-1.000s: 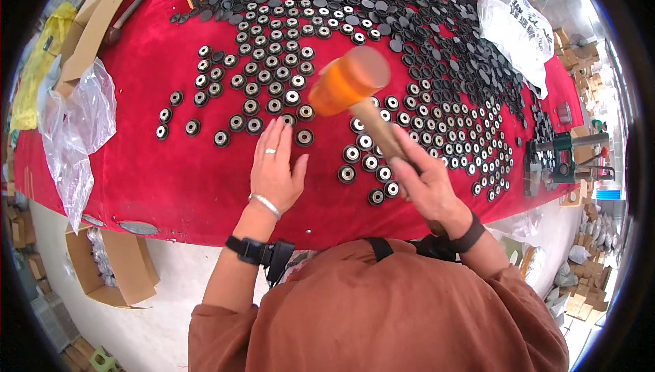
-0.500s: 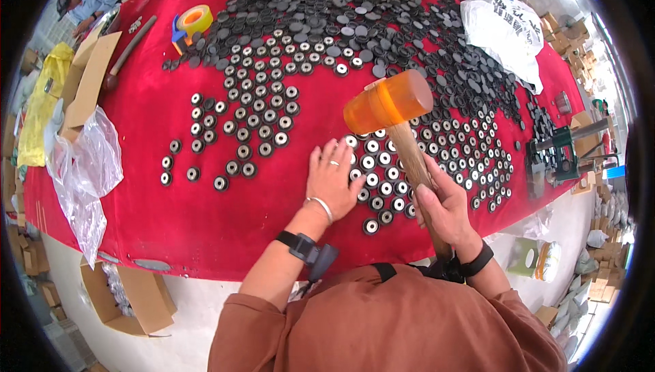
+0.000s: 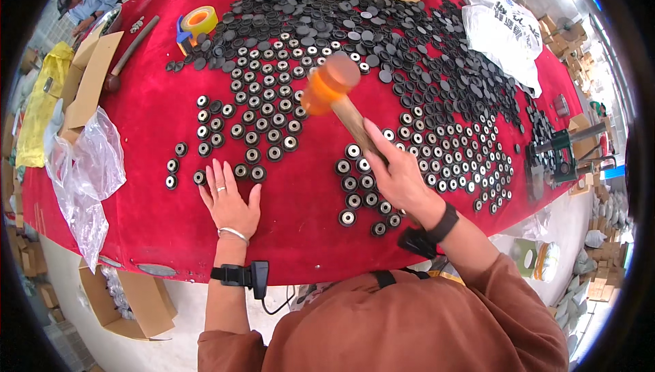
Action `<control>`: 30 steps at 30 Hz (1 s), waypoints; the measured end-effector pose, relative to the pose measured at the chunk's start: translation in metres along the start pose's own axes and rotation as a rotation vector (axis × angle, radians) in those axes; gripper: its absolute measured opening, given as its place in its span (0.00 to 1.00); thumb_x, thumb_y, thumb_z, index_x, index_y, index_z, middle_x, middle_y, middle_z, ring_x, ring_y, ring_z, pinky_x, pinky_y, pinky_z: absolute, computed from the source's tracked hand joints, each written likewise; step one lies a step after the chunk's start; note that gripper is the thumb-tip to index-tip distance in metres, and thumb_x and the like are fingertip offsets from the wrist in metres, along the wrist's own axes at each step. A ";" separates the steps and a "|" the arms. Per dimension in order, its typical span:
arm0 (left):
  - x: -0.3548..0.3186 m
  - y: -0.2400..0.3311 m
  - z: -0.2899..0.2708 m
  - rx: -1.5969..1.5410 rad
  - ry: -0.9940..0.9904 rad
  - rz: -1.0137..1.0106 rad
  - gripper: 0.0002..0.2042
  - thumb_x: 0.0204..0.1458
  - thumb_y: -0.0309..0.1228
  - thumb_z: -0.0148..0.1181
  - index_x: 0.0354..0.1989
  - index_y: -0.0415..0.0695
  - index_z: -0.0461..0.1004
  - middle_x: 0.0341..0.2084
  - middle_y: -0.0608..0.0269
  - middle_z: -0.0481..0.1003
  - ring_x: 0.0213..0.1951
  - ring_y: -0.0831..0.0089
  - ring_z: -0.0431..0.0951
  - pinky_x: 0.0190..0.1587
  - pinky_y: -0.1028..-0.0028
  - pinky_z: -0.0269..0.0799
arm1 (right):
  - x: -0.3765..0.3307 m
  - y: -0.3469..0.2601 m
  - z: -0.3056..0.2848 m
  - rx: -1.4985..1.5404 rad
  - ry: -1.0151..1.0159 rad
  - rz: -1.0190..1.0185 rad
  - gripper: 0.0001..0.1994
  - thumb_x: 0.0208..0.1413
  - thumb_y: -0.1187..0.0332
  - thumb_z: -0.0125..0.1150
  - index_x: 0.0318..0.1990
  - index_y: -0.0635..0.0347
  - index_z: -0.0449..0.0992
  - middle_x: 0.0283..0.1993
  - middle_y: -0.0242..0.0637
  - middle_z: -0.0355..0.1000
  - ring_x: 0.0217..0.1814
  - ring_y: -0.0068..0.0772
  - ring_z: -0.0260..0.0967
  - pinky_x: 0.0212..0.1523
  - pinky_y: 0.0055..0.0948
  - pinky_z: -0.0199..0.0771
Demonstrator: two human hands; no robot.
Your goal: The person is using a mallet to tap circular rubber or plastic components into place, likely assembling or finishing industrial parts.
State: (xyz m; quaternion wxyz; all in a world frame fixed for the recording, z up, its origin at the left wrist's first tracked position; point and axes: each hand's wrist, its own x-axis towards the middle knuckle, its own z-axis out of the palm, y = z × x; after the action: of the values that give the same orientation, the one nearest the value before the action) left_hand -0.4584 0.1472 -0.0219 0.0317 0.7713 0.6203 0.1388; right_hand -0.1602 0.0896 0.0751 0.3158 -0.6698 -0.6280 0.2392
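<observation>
In my right hand (image 3: pixel 398 171) is a mallet (image 3: pixel 351 121) with a wooden handle and a translucent orange head. The head is raised above the red cloth, in front of the left group of parts. My left hand (image 3: pixel 234 207) lies on the cloth, palm down with fingers apart, at the near edge of that group. Its fingertips are among black round parts with silver ring centres, beside one part (image 3: pixel 199 177); whatever is beneath the fingers is hidden. Right of my left hand, a second group of ringed parts (image 3: pixel 348 217) spreads toward the right.
Plain black caps (image 3: pixel 327 21) cover the far side of the cloth. Around the edges are a tape dispenser (image 3: pixel 198 21), another hammer (image 3: pixel 129 55), a white bag (image 3: pixel 501 41), a green press (image 3: pixel 563 150), an open carton (image 3: pixel 92 79) and clear plastic (image 3: pixel 85 174). Another person (image 3: pixel 95 0) is at far left.
My left hand has moved left from the right group of parts to the left group. My right hand has swung the mallet left. Some parts at the right group's near-left edge have shifted left.
</observation>
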 end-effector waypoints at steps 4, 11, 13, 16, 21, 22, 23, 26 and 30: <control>-0.004 -0.004 0.000 0.018 -0.107 -0.046 0.36 0.55 0.49 0.55 0.67 0.39 0.55 0.69 0.53 0.51 0.72 0.58 0.45 0.70 0.47 0.36 | 0.028 0.004 0.027 -0.167 0.087 -0.168 0.29 0.61 0.67 0.54 0.69 0.46 0.56 0.29 0.54 0.70 0.27 0.55 0.69 0.31 0.47 0.71; -0.004 0.000 -0.006 0.008 -0.160 -0.084 0.34 0.55 0.49 0.53 0.66 0.41 0.57 0.68 0.55 0.53 0.71 0.60 0.46 0.70 0.48 0.35 | 0.038 0.000 0.025 -0.347 -0.076 -0.099 0.27 0.60 0.64 0.55 0.67 0.46 0.60 0.27 0.53 0.70 0.29 0.55 0.70 0.32 0.46 0.71; -0.005 -0.001 -0.005 0.008 -0.159 -0.093 0.33 0.55 0.49 0.54 0.66 0.42 0.58 0.68 0.55 0.53 0.71 0.59 0.47 0.70 0.48 0.36 | 0.031 -0.016 0.024 -0.281 -0.016 -0.149 0.27 0.60 0.64 0.55 0.67 0.46 0.59 0.26 0.53 0.69 0.28 0.55 0.70 0.31 0.46 0.71; -0.003 -0.001 -0.002 -0.004 -0.129 -0.068 0.33 0.55 0.49 0.54 0.65 0.42 0.58 0.68 0.54 0.53 0.71 0.59 0.47 0.70 0.47 0.36 | 0.014 -0.016 0.035 -0.207 0.041 -0.147 0.28 0.60 0.65 0.54 0.68 0.46 0.58 0.25 0.53 0.69 0.26 0.56 0.70 0.29 0.48 0.71; 0.002 -0.001 -0.003 0.017 -0.112 -0.058 0.33 0.55 0.49 0.53 0.65 0.42 0.58 0.68 0.53 0.54 0.71 0.58 0.48 0.70 0.46 0.37 | 0.023 -0.017 0.034 -0.380 -0.096 -0.098 0.27 0.60 0.63 0.54 0.68 0.43 0.57 0.27 0.55 0.70 0.27 0.58 0.71 0.29 0.50 0.72; -0.001 -0.003 -0.004 0.018 -0.117 -0.058 0.33 0.55 0.49 0.53 0.65 0.42 0.58 0.68 0.53 0.54 0.71 0.58 0.48 0.70 0.46 0.37 | 0.020 -0.022 0.030 -0.379 -0.107 -0.083 0.28 0.60 0.63 0.54 0.68 0.42 0.57 0.27 0.55 0.69 0.27 0.58 0.71 0.29 0.50 0.72; -0.001 -0.006 -0.003 0.016 -0.118 -0.068 0.33 0.55 0.49 0.53 0.65 0.42 0.58 0.68 0.54 0.54 0.71 0.58 0.47 0.69 0.46 0.37 | 0.020 -0.031 0.029 -0.375 -0.114 -0.093 0.28 0.60 0.63 0.54 0.68 0.42 0.57 0.27 0.55 0.69 0.27 0.58 0.71 0.29 0.50 0.72; -0.002 -0.003 -0.004 0.001 -0.119 -0.064 0.33 0.55 0.48 0.53 0.65 0.42 0.59 0.68 0.54 0.53 0.71 0.59 0.47 0.69 0.46 0.37 | -0.011 -0.040 0.032 -0.298 -0.050 -0.089 0.29 0.60 0.64 0.54 0.68 0.41 0.57 0.27 0.53 0.69 0.27 0.58 0.70 0.30 0.50 0.73; -0.003 -0.002 -0.005 -0.035 -0.142 -0.042 0.32 0.55 0.46 0.54 0.64 0.39 0.58 0.68 0.51 0.52 0.71 0.56 0.47 0.69 0.46 0.37 | -0.015 -0.021 0.042 -0.282 -0.163 0.002 0.28 0.59 0.65 0.55 0.68 0.44 0.59 0.30 0.55 0.70 0.27 0.58 0.71 0.30 0.47 0.73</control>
State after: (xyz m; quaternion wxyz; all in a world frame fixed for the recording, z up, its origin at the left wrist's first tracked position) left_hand -0.4619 0.1439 -0.0183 0.0920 0.7653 0.6300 0.0941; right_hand -0.2062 0.0798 0.0603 0.1662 -0.6865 -0.6782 0.2027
